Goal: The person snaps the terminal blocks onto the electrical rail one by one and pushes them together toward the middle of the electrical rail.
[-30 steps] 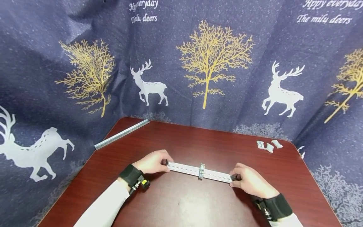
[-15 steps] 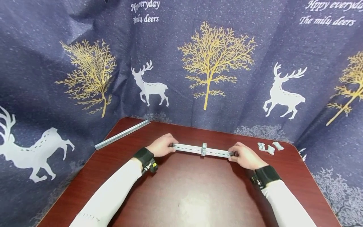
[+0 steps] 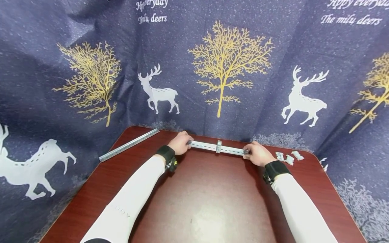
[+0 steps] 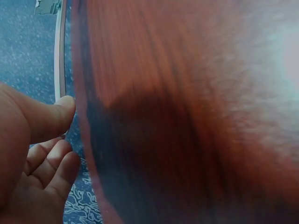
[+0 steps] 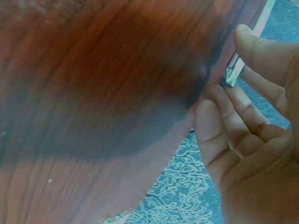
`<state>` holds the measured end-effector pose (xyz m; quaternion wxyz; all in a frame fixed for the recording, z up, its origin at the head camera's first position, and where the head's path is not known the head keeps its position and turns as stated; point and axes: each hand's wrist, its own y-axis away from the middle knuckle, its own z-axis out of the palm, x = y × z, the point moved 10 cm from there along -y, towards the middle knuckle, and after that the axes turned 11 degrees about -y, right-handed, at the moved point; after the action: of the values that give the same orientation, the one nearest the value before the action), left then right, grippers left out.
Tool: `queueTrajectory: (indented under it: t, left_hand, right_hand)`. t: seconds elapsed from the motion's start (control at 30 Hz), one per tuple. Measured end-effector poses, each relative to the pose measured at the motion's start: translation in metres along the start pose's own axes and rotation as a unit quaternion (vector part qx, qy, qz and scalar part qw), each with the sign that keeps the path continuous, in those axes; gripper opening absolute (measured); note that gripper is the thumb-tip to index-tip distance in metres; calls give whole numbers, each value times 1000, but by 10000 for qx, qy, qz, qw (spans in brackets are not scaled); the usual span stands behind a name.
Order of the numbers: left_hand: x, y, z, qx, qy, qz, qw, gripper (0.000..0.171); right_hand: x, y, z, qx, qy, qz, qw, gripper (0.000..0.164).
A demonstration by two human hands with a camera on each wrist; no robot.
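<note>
A slotted metal DIN rail [image 3: 203,145] is held crosswise near the table's far edge. Around its middle sits a small pale greenish clip-like piece [image 3: 218,146], also partly visible in the left wrist view as a terminal-like block [image 4: 48,6]. My left hand [image 3: 181,143] pinches the rail's left end between thumb and fingers. At the opposite end, my right hand [image 3: 259,154] grips the rail the same way; its cut end [image 5: 232,74] shows between thumb and fingers in the right wrist view. Whether the rail touches the table I cannot tell.
A second slotted rail [image 3: 129,145] lies slantwise along the table's left edge. Several small pale pieces [image 3: 289,159] lie at the far right corner. A dark blue curtain [image 3: 200,84] with deer and trees hangs behind the reddish-brown table [image 3: 212,195].
Both hands have carried the rail away from me, from the middle of the table to near its far edge. The clip-like piece stays at its middle. The second rail and small pieces lie unmoved.
</note>
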<state>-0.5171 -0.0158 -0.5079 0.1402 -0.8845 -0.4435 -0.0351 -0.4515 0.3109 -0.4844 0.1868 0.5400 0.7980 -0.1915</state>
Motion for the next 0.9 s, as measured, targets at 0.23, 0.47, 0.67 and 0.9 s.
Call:
queueTrajectory:
  t: [0.23,0.47,0.67,0.9]
  left_hand:
    - [-13,-21,22,-237,-140,-216,9994,28]
    - [-41,-35,59,-354,-350,-480,9976,30]
    - [-46,-38,67,-477,-451,-609,9960,37]
    - [-53,-39,69,-550,-147,-870,9946,42]
  right_hand:
    - [9,-11,3,7,98,195,9998,29]
    - [17,-17,5,-38,-43,311,9995,29]
    - [20,-21,7,-98,-212,367,9991,30]
    - [21,-22,10,-53,-391,443,9982,32]
